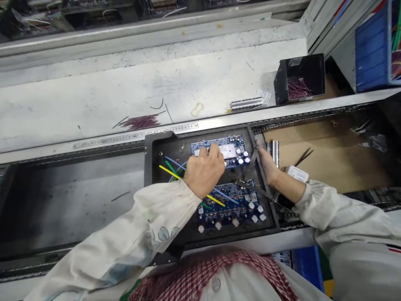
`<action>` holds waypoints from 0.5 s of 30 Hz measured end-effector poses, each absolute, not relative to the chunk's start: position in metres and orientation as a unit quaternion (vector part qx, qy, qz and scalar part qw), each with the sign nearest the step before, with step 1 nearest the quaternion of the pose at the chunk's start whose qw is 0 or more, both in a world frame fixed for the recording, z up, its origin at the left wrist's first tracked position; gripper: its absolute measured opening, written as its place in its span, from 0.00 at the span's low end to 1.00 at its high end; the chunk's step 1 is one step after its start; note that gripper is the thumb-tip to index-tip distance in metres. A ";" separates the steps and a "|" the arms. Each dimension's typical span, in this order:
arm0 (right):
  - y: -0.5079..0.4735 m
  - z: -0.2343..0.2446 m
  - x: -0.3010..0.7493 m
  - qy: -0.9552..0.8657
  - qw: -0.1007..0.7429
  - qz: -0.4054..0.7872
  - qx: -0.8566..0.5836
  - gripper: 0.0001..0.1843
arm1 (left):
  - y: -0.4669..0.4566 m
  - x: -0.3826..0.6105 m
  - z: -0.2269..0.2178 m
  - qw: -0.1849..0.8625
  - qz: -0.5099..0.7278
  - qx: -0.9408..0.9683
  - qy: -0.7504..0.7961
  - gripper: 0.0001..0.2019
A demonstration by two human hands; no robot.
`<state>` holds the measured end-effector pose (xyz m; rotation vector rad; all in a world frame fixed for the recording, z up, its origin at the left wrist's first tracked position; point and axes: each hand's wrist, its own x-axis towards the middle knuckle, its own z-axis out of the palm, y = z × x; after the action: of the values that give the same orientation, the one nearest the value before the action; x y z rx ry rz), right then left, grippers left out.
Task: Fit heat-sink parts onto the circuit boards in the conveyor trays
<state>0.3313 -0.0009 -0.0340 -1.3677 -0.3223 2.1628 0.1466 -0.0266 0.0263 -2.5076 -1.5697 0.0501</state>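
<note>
A black tray (149, 171) holds two blue circuit boards. My left hand (205, 169) is closed, its curled fingertips down on the upper circuit board (240, 144) by a pale metal plate (228, 151); what they pinch is hidden. Yellow, green and blue wires (169, 170) run beneath this hand and come out over the lower circuit board (233, 215), which carries several round silver-topped parts. My right hand (268, 165) grips the tray's right rim, with part of its fingers out of sight. Dark thin strips (255, 190) cross the tray near that rim.
Behind the tray, a white ledge bears a pile of purple wires (140, 121), a yellow rubber band (197, 109) and a black bin (300, 79) of purple pieces. On the right lie brown cardboard (326, 154) and a white labelled item (296, 173). A blue bin (372, 54) stands upper right.
</note>
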 end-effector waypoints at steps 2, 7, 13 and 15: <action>-0.001 -0.033 0.331 -0.109 0.289 0.809 -0.500 0.33 | -0.026 0.147 0.028 0.080 0.021 -0.844 -0.530 0.14; -0.002 -0.041 0.335 -0.135 0.321 0.799 -0.489 0.31 | -0.025 0.148 0.028 0.090 0.013 -0.851 -0.518 0.15; -0.005 -0.043 0.333 -0.125 0.332 0.787 -0.505 0.28 | -0.027 0.146 0.023 0.141 -0.012 -0.856 -0.498 0.14; -0.005 -0.040 0.332 -0.114 0.327 0.791 -0.504 0.29 | -0.027 0.145 0.022 0.145 -0.019 -0.857 -0.494 0.14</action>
<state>0.3325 -0.0054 -0.0400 -1.3212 -0.2989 2.0714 0.1449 -0.0269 0.0218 -2.4684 -1.4237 -0.0535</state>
